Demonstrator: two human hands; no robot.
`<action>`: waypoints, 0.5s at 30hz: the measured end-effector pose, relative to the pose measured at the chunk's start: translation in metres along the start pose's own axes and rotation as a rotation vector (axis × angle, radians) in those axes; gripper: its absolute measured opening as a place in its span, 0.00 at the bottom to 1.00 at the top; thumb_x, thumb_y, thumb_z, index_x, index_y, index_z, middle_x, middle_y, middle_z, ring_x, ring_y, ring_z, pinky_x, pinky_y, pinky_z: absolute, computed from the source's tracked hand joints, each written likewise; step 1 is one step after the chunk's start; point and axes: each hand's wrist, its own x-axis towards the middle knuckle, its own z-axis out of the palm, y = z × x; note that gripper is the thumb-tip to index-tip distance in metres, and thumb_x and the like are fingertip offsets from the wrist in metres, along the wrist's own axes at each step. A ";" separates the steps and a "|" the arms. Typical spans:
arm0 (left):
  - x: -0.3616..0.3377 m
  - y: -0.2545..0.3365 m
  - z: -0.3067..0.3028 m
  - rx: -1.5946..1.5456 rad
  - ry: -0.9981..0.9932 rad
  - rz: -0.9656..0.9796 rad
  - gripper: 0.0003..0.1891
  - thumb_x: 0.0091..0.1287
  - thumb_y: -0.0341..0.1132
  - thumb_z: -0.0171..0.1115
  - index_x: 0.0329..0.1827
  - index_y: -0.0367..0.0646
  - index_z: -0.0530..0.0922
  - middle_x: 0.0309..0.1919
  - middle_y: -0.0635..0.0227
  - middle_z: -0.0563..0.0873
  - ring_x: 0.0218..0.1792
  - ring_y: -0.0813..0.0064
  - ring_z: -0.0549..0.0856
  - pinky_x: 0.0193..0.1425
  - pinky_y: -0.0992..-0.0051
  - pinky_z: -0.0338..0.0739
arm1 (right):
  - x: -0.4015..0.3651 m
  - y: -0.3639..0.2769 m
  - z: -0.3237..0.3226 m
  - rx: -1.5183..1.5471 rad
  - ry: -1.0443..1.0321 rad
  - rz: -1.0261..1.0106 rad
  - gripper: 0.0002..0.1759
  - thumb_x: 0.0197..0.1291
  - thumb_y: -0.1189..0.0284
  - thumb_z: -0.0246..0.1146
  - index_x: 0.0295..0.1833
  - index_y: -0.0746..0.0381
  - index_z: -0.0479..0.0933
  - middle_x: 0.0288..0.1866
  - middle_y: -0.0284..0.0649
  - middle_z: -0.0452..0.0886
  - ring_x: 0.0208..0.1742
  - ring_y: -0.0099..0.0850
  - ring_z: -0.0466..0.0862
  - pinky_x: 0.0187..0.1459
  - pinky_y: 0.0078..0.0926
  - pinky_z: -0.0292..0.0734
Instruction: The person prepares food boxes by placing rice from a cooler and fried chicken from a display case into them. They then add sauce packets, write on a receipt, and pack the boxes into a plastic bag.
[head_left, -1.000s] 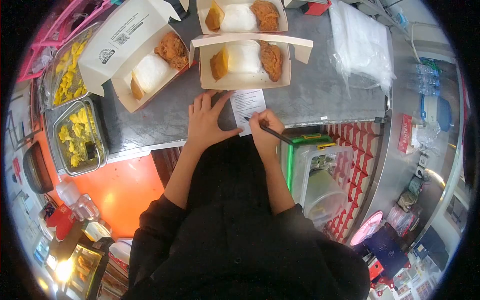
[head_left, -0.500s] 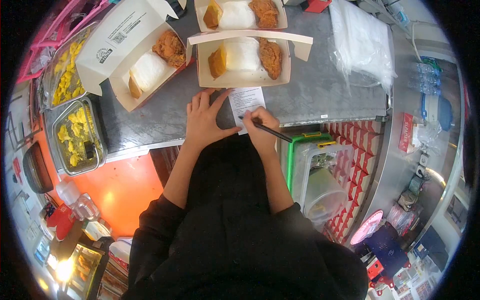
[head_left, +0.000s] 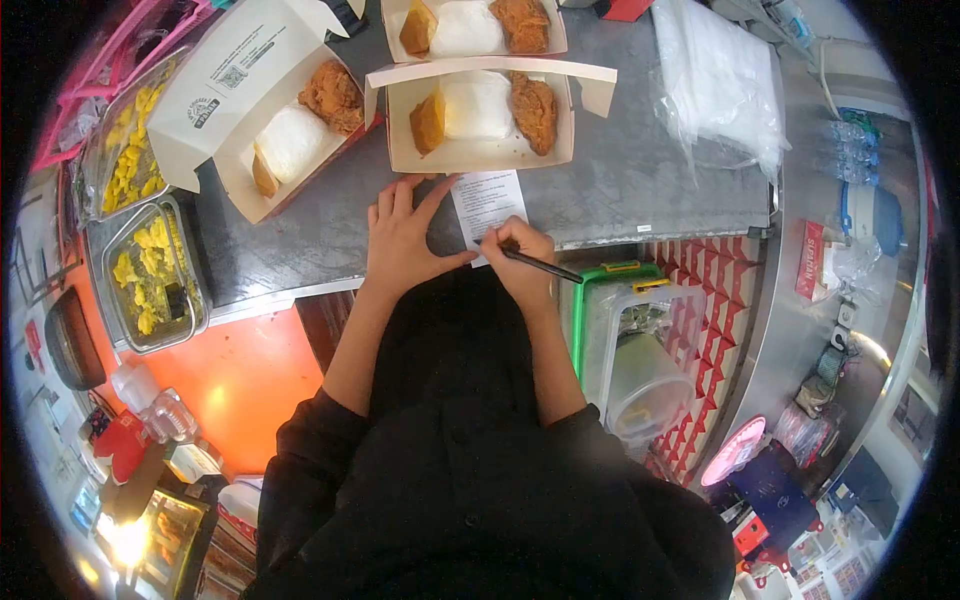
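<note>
A printed paper slip [head_left: 487,200] lies on the grey counter at its front edge. My left hand [head_left: 403,238] rests beside it with fingers spread, thumb and forefinger at the slip's left edge. In my right hand [head_left: 521,258] is a black pen [head_left: 550,266], its tip at the lower part of the slip. Just beyond stands an open meal box [head_left: 481,160] holding fried chicken [head_left: 534,113], a white wrapped bundle [head_left: 476,105] and a yellow-brown packet [head_left: 428,122]. Another open box [head_left: 247,200] with similar contents sits to the left, and a third [head_left: 559,38] behind.
Two containers of yellow food pieces, one glass-like [head_left: 200,300], stand at the left. Clear plastic bags [head_left: 715,85] lie at the counter's back right. Below the counter edge are a green-edged plastic bin [head_left: 590,340] and red-and-white stacked cartons [head_left: 705,340].
The pen tip has moved slightly down the slip with my right hand. My left hand stays by the slip's left edge. The whole view has shifted a little.
</note>
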 end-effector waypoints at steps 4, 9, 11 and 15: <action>0.000 0.000 -0.001 0.012 0.006 0.015 0.46 0.33 0.56 0.73 0.62 0.57 0.69 0.54 0.64 0.70 0.56 0.61 0.67 0.54 0.62 0.62 | -0.004 0.012 -0.002 0.069 -0.001 0.081 0.13 0.46 0.80 0.63 0.18 0.63 0.65 0.11 0.35 0.67 0.13 0.21 0.67 0.19 0.21 0.63; -0.002 0.001 -0.004 0.019 -0.043 -0.001 0.46 0.37 0.56 0.71 0.63 0.51 0.67 0.55 0.63 0.69 0.56 0.60 0.66 0.54 0.62 0.61 | 0.003 0.001 -0.008 -0.009 -0.025 0.031 0.12 0.47 0.81 0.62 0.19 0.64 0.65 0.14 0.34 0.70 0.17 0.20 0.72 0.21 0.22 0.65; -0.001 -0.002 -0.010 -0.066 -0.015 0.016 0.40 0.43 0.53 0.69 0.61 0.48 0.68 0.55 0.62 0.70 0.56 0.61 0.67 0.54 0.63 0.62 | 0.022 0.011 -0.015 0.193 0.255 -0.190 0.10 0.47 0.82 0.62 0.24 0.64 0.66 0.18 0.36 0.72 0.19 0.22 0.73 0.24 0.22 0.67; -0.009 -0.022 -0.009 -0.824 0.120 -0.233 0.23 0.59 0.40 0.61 0.56 0.42 0.69 0.52 0.62 0.71 0.53 0.66 0.71 0.52 0.67 0.67 | 0.061 0.004 -0.076 -0.116 0.159 0.354 0.22 0.50 0.69 0.64 0.48 0.65 0.65 0.26 0.47 0.77 0.26 0.36 0.78 0.32 0.29 0.74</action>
